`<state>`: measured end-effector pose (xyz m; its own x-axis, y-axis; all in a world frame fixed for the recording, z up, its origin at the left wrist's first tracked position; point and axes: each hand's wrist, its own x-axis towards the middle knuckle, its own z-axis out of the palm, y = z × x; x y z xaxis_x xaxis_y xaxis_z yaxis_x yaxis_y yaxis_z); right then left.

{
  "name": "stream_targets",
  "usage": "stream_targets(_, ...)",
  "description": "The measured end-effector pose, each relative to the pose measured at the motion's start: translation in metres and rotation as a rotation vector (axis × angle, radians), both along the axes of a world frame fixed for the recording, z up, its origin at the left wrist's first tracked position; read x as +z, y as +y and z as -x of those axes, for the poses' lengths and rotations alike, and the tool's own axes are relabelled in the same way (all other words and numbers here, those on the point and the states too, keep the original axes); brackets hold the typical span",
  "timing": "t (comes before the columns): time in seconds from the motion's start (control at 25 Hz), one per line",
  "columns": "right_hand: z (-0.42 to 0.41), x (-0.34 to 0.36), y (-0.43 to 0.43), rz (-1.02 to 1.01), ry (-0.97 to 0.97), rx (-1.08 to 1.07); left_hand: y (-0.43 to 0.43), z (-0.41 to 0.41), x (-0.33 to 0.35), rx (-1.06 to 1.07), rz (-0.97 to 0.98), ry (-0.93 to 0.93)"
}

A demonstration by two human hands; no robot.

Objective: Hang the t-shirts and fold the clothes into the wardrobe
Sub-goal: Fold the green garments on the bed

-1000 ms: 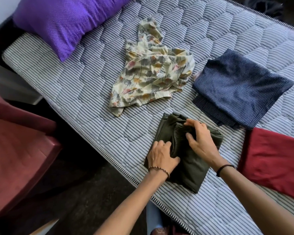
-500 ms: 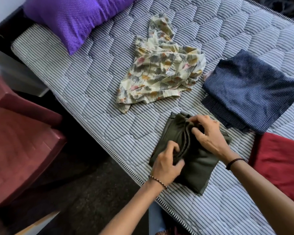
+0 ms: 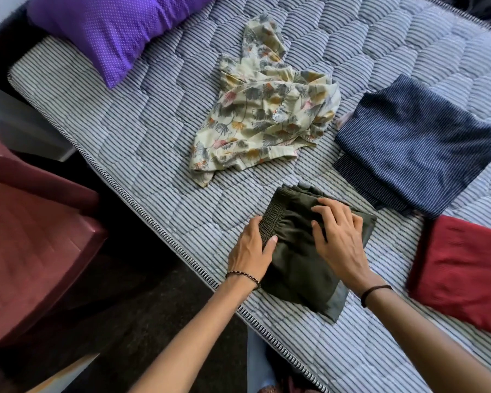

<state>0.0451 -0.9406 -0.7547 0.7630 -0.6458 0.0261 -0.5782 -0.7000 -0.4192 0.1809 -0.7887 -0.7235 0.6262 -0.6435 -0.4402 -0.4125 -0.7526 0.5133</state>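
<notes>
Your left hand (image 3: 250, 248) grips the olive garment (image 3: 298, 268), your right hand (image 3: 340, 242) presses flat on it; navy cloth (image 3: 417, 143) and red cloth (image 3: 465, 268) lie folded, floral shirt (image 3: 267, 117) crumpled.

Both bare forearms reach forward, palms down. The left hand (image 3: 250, 251) grips the edge of the olive garment (image 3: 295, 268), thumb on top and fingers curled over its side. The right hand (image 3: 340, 239) lies close beside the left, fingers spread and lightly bent, pressing flat. A bead bracelet (image 3: 243, 276) circles the left wrist, a dark band (image 3: 376, 290) the right.
</notes>
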Motion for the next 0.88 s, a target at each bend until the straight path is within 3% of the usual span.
stream_targets(0.24, 0.032, -0.014, -0.021, 0.055, 0.181, -0.129, 0.002, 0.004, -0.008, -0.154, -0.054, -0.067)
stream_targets(0.48, 0.020, -0.004, -0.006, 0.102, 0.059, -0.093, -0.007, 0.006, -0.011, -0.276, -0.093, -0.297)
stream_targets(0.64, 0.022, -0.008, 0.023, 0.103, 0.057, -0.027, -0.017, 0.020, -0.028, -0.642, 0.007, -0.520)
stream_targets(0.88, 0.056, -0.010, 0.048, -0.151, -0.096, -0.389, -0.019, 0.023, -0.038, -0.736, -0.058, -0.512)
